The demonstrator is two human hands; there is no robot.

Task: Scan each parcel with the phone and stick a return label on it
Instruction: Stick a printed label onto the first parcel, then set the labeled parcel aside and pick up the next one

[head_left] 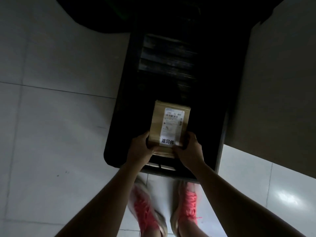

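pale floor tiles (51,134) fill the left. the left hand (140,148) grips the near left corner of a brown parcel (156,124), fingers curled round its edge. the parcel is held flat over the near end of a dark bin (116,142). a white shipping label (173,122) sits on top, with a return label (168,141) in bold black characters at its near edge. the right hand (189,151) grips the near right corner. pink shoes (189,200) stand below, blurred. a grey surface (273,100) rises at right.

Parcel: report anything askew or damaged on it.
Nothing stands out. The left hand and right hand hold the parcel, which looks undamaged; its return label sits straight across the lower end of the shipping label.
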